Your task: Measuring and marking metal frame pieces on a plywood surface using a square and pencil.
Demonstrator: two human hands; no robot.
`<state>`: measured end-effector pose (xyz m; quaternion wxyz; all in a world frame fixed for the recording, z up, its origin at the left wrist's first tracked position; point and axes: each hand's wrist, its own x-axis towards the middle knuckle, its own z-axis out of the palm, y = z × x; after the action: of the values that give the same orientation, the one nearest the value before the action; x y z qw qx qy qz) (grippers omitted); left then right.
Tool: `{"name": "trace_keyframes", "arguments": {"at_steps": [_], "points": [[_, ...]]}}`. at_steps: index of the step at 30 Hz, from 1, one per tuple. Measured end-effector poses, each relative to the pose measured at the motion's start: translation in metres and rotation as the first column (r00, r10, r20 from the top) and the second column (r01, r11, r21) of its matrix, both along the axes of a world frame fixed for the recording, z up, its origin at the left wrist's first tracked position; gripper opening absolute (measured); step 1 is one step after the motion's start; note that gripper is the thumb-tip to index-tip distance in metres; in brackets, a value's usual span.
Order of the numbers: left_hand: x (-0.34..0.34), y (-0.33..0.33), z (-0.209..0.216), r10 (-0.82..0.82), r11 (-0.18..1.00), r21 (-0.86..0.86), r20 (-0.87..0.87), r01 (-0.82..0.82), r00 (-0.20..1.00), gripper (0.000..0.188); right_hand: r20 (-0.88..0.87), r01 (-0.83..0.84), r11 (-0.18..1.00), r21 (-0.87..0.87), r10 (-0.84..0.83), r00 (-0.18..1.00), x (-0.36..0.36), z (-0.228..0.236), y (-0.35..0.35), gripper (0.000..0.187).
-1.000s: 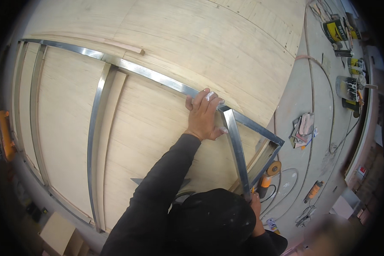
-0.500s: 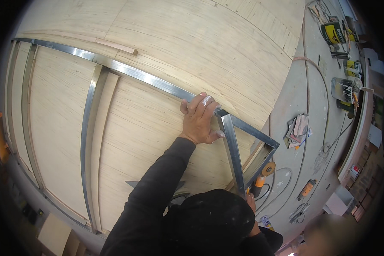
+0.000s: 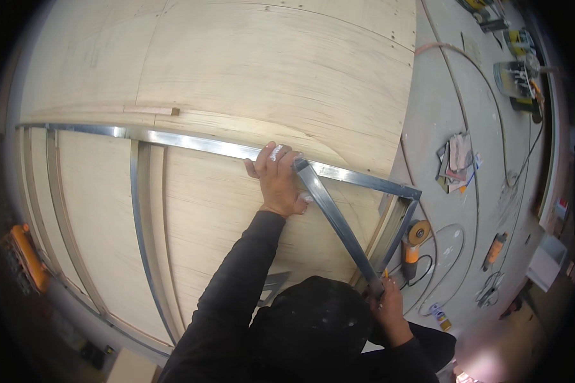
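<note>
A long square steel tube (image 3: 201, 144) forms the upper rail of a metal frame lying on a plywood panel (image 3: 230, 242). My left hand (image 3: 279, 185) is closed over this rail, with white patches on its fingers. Its thumb is beside a loose-looking diagonal steel tube (image 3: 338, 220), whose top end meets the rail. At that tube's lower end is my right hand (image 3: 393, 311), fingers closed, with a thin yellow pencil (image 3: 385, 273) poking up from them. A rounded black cloth shape (image 3: 313, 319) hides part of the panel between my arms.
An angle grinder (image 3: 410, 262) stands just beyond the frame's right corner, its cable on the grey floor (image 3: 441, 217). Farther right are sanding sheets (image 3: 457, 159), an orange power tool (image 3: 494, 250), hoses and paint pots (image 3: 512, 78). A wood strip (image 3: 152, 111) lies above the rail.
The view has turned, so the rail lies flatter. The diagonal tube now slants more against the frame, its lower end farther right. My right hand shows more fully; my left still grips the rail.
</note>
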<state>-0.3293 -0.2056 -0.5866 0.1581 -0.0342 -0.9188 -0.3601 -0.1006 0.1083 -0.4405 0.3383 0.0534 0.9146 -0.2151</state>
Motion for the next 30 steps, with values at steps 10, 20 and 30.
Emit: {"name": "trace_keyframes", "arguments": {"at_steps": [10, 20, 30], "points": [[-0.003, 0.0, 0.001, 0.051, 0.998, -0.023, -0.018, -0.052, 0.999, 0.081, -0.02, 0.028, 0.999, -0.016, -0.028, 0.999, -0.01, 0.007, -0.008, 0.048], [-0.001, -0.004, 0.0, 0.034, 0.999, 0.02, -0.087, -0.032, 0.996, 0.083, 0.031, 0.065, 0.998, -0.004, -0.065, 0.997, -0.007, 0.009, -0.013, 0.047], [-0.021, -0.02, -0.01, -0.045, 0.979, -0.206, -0.243, -0.006, 0.969, 0.085, 0.014, 0.111, 0.994, -0.005, -0.111, 0.994, -0.014, 0.006, -0.012, 0.051]]}}
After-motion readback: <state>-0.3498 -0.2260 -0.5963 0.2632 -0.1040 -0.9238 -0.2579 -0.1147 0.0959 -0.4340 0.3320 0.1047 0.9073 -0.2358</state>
